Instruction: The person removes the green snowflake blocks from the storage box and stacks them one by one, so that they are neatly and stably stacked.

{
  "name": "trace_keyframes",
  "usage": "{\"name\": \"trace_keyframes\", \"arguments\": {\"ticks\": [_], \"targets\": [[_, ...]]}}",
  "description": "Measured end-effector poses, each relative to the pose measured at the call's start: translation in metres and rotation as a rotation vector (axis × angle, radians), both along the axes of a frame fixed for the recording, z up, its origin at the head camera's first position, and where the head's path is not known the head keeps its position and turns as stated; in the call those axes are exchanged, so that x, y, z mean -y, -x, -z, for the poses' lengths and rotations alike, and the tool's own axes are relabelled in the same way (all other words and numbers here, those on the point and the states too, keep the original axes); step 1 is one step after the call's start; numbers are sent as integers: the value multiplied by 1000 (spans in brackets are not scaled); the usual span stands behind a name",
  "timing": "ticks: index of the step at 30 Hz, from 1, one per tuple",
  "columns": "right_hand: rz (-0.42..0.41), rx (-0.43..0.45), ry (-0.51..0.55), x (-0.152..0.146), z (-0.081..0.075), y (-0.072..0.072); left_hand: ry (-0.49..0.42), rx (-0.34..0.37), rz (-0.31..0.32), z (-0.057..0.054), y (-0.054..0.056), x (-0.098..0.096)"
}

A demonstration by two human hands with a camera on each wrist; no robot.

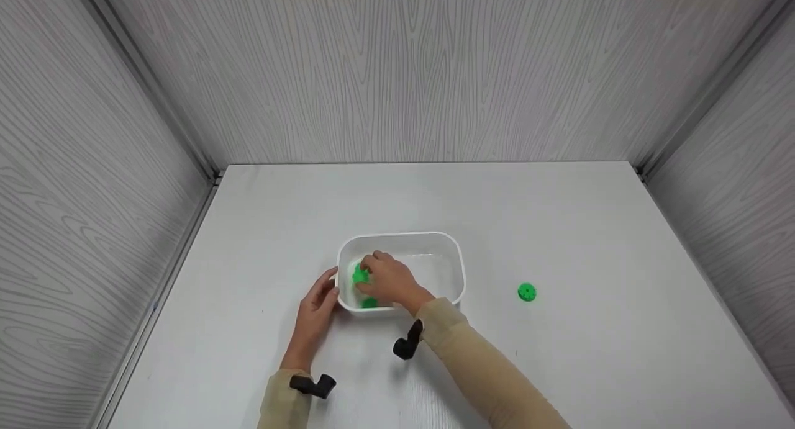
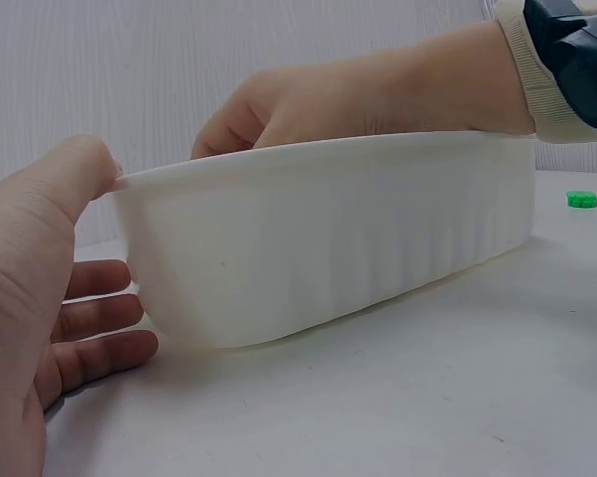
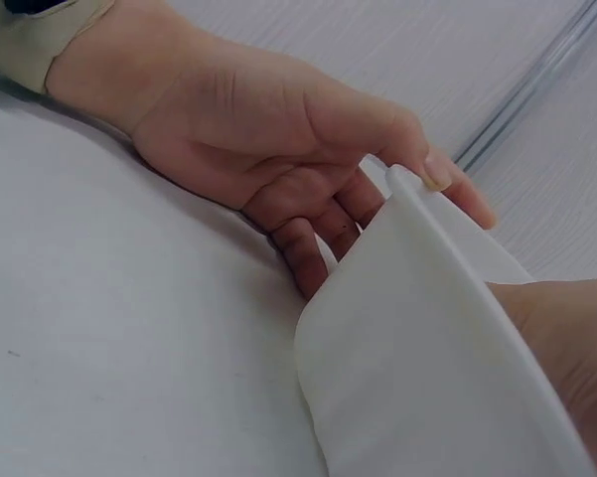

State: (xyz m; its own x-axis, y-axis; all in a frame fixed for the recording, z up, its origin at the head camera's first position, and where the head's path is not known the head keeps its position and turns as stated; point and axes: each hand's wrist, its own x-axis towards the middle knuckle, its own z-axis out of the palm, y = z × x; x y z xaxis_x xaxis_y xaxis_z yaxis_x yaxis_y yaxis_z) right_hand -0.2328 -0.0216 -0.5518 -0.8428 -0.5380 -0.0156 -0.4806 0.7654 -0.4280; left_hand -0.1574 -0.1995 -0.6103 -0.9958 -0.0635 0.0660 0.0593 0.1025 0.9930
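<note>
A white plastic bin (image 1: 461, 274) with rounded corners stands on the table. My left hand (image 1: 315, 314) holds its left end; in the left wrist view the thumb lies at the rim and the other fingers touch the outside wall. My right hand (image 1: 392, 281) reaches down into the bin, fingers curled at a green toothed gear (image 1: 359, 274) near the left end. Another green piece (image 1: 369, 303) lies below it by the near wall, partly hidden. In both wrist views the bin wall hides the right fingertips.
A round green gear (image 1: 526, 292) with small holes lies on the white table (image 1: 590, 354) to the right of the bin. Grey wood-grain panels (image 1: 428, 75) enclose the table at the back and both sides.
</note>
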Motion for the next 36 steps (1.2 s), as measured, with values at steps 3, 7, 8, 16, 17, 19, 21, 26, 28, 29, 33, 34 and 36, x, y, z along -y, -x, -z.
{"name": "trace_keyframes", "arguments": {"ticks": [3,7,8,16,17,19,21,26,28,29,33,34,36], "targets": [[21,43,68,-3,-4,-1,18,-7,-8,1,1,1],[37,49,141,-8,-8,-1,26,-17,-7,0,2,1],[38,44,158,-9,-9,-2,27,-17,-5,0,2,1],[37,22,259,-25,-11,-6,-13,33,21,-10,0,1],[36,16,270,-27,-11,-6,-15,35,27,-14,-2,0],[39,2,289,-32,-10,-8,-17,30,39,-19,-4,-1],[36,-24,311,-37,-10,-9,-19,25,43,-22,-6,-1],[39,-59,351,-50,-11,-13,-20,12,23,-9,0,1],[43,-75,355,-54,-11,-15,-5,-2,8,-4,1,1],[44,-89,355,-55,-11,-16,-1,0,7,-6,1,1],[40,-157,355,-62,-9,-20,11,1,-9,-6,0,0],[37,-178,357,-63,-8,-21,12,4,-10,-6,0,-1],[31,-211,367,-67,-5,-22,17,0,-18,-2,1,-1]]}}
